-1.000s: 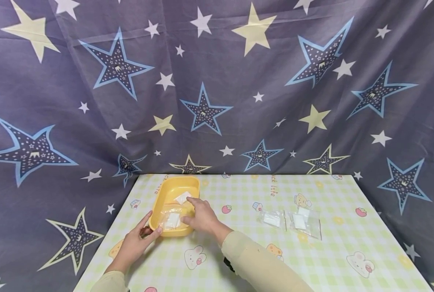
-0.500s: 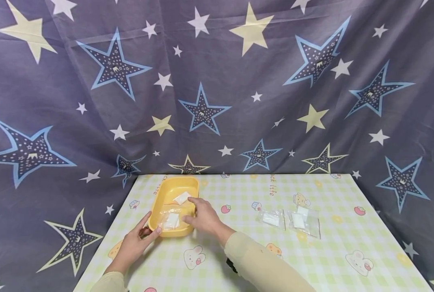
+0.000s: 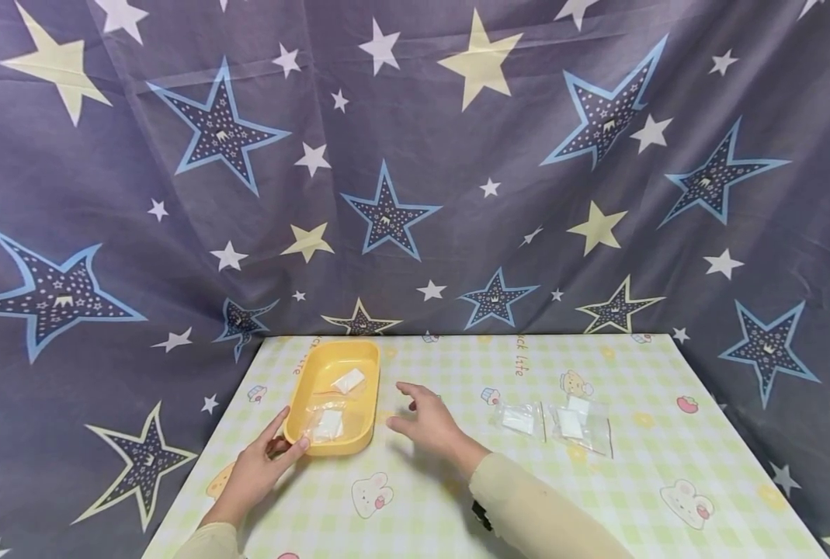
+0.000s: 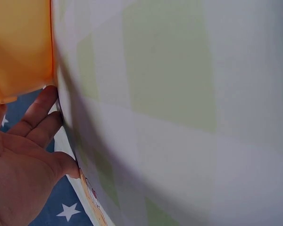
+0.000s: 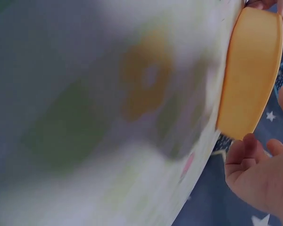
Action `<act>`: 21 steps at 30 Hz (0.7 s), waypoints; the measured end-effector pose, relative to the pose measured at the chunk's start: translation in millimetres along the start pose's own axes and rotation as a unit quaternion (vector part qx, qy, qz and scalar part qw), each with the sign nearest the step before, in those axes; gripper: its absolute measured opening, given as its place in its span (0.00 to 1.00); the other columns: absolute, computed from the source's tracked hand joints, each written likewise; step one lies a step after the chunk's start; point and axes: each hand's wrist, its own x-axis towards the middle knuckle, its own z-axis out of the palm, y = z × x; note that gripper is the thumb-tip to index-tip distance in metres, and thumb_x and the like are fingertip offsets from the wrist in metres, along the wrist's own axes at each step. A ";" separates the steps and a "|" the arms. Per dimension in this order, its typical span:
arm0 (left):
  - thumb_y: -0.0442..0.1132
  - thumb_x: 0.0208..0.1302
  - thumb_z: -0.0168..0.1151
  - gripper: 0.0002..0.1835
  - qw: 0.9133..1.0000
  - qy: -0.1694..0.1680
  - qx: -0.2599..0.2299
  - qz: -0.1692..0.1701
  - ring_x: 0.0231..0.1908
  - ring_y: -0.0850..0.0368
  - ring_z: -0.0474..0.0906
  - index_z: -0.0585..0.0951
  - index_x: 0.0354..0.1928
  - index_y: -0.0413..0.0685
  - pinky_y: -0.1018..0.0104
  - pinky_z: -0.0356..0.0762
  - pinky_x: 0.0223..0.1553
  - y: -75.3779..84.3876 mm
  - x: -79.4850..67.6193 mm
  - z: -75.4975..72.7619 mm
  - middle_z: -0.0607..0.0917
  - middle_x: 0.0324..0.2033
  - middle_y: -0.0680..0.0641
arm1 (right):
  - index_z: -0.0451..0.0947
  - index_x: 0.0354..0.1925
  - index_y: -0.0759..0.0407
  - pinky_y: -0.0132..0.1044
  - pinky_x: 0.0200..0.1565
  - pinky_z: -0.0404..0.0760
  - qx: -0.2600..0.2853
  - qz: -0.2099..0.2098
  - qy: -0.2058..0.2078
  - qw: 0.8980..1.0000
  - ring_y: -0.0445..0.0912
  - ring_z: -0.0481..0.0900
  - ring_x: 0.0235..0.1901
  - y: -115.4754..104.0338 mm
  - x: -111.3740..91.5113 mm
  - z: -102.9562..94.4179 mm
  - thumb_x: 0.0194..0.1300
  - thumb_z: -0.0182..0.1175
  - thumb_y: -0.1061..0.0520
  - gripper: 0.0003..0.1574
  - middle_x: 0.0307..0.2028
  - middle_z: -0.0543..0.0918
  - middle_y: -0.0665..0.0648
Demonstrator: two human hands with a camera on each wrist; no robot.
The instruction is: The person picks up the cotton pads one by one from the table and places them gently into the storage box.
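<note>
A yellow plastic tray (image 3: 338,359) sits at the left of the table. In it lie two clear zip bags with white contents, a nearer bag (image 3: 329,425) and a farther bag (image 3: 349,380). My left hand (image 3: 255,469) grips the tray's near left corner, thumb at the rim and fingers along the outer side. The left wrist view shows that hand (image 4: 26,157) below the tray wall (image 4: 23,52). To the right of the tray, my right hand (image 3: 430,423) hovers with fingers loosely bent and nothing in them. The right wrist view has that hand (image 5: 262,176) apart from the tray.
Farther right on the checked tablecloth (image 3: 456,505) lie more clear zip bags: a single bag (image 3: 519,419) and, beside it, a bag (image 3: 572,424) overlapping a white piece (image 3: 579,405). A star-patterned curtain (image 3: 415,155) hangs behind the table's far edge.
My right hand has left the tray and moved right, away from the bags inside it. The left hand keeps its place at the tray's corner.
</note>
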 end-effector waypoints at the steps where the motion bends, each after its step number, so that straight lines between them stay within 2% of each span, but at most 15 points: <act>1: 0.74 0.56 0.59 0.49 1.000 0.000 -0.003 -0.002 0.56 0.51 0.77 0.51 0.77 0.78 0.44 0.72 0.60 -0.1 0.1 0.1 0.86 0.52 0.48 | 0.64 0.72 0.49 0.43 0.52 0.79 -0.001 -0.003 0.001 1.000 0.50 0.79 0.54 5.3 -2.7 -4.1 0.62 0.67 0.43 0.44 0.64 0.75 0.56; 6: 0.76 0.55 0.59 0.49 1.000 0.003 -0.005 -0.001 0.56 0.51 0.77 0.51 0.76 0.79 0.45 0.72 0.60 -1.5 0.3 0.9 0.86 0.52 0.48 | 0.66 0.71 0.51 0.43 0.51 0.78 -0.013 -0.011 0.013 1.000 0.50 0.79 0.52 30.9 -19.5 -30.5 0.62 0.68 0.44 0.44 0.61 0.77 0.57; 10: 0.76 0.54 0.59 0.50 1.000 0.003 -0.003 -0.002 0.57 0.50 0.77 0.51 0.76 0.80 0.43 0.71 0.61 -2.8 0.2 2.4 0.85 0.53 0.47 | 0.67 0.70 0.50 0.41 0.48 0.79 -0.040 0.000 0.032 0.999 0.49 0.80 0.50 51.0 -38.3 -57.1 0.60 0.70 0.45 0.43 0.63 0.76 0.54; 16: 0.76 0.54 0.59 0.50 1.000 0.000 -0.009 0.000 0.61 0.47 0.76 0.51 0.77 0.78 0.40 0.69 0.64 -1.2 -1.0 1.9 0.84 0.56 0.44 | 0.69 0.69 0.48 0.38 0.43 0.79 -0.082 0.012 0.059 0.995 0.47 0.80 0.48 76.8 -71.4 -99.7 0.58 0.72 0.47 0.43 0.62 0.78 0.53; 21: 0.77 0.53 0.58 0.50 1.000 0.001 -0.002 -0.003 0.60 0.48 0.76 0.50 0.77 0.79 0.40 0.69 0.63 -0.7 -0.5 1.2 0.85 0.54 0.46 | 0.69 0.69 0.52 0.38 0.43 0.79 -0.136 -0.009 0.076 0.988 0.48 0.80 0.46 96.3 -96.5 -130.5 0.56 0.74 0.47 0.45 0.61 0.78 0.55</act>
